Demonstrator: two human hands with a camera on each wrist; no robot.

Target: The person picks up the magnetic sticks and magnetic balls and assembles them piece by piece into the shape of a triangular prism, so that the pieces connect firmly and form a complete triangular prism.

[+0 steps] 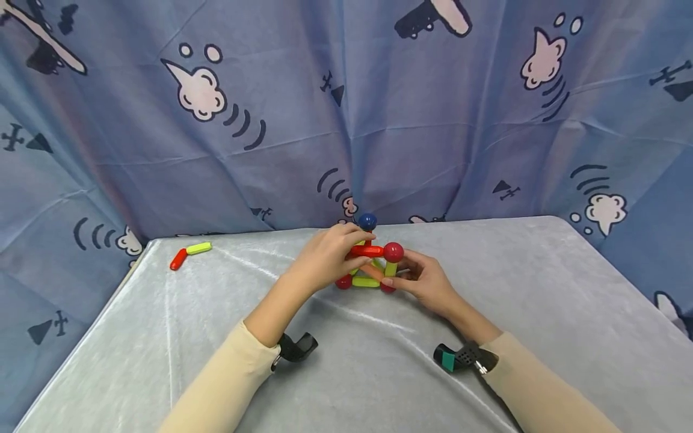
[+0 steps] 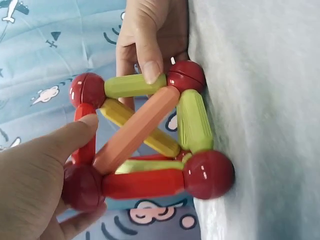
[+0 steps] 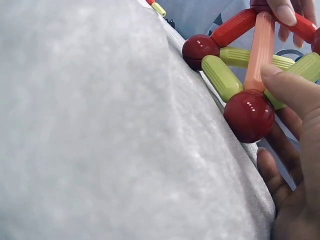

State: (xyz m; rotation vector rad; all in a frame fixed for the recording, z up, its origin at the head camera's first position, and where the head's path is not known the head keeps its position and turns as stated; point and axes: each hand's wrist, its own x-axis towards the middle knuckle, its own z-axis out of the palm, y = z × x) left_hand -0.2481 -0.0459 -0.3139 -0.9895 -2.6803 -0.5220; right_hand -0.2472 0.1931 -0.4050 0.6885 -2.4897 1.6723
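A frame of ribbed magnetic building rods and red balls stands on the cloth. Its lower red ball [image 3: 248,116] joins an orange rod [image 2: 137,130] that slants up across the side. My left hand [image 1: 327,252] grips the upper red rod [image 1: 368,251], its thumb laid along the rod beside a red ball [image 2: 84,187]. From the right, my right hand [image 1: 430,285] pinches the upright green rod [image 2: 135,85] close to the lower ball, with its other fingers behind. A blue ball [image 1: 367,222] tops the frame at the back, and the left fingers hide part of the structure.
A loose red rod [image 1: 178,259] and a yellow-green rod [image 1: 199,248] lie end to end at the table's left. Grey cloth [image 1: 346,373] covers the table. A blue printed curtain [image 1: 281,90] hangs directly behind its back edge.
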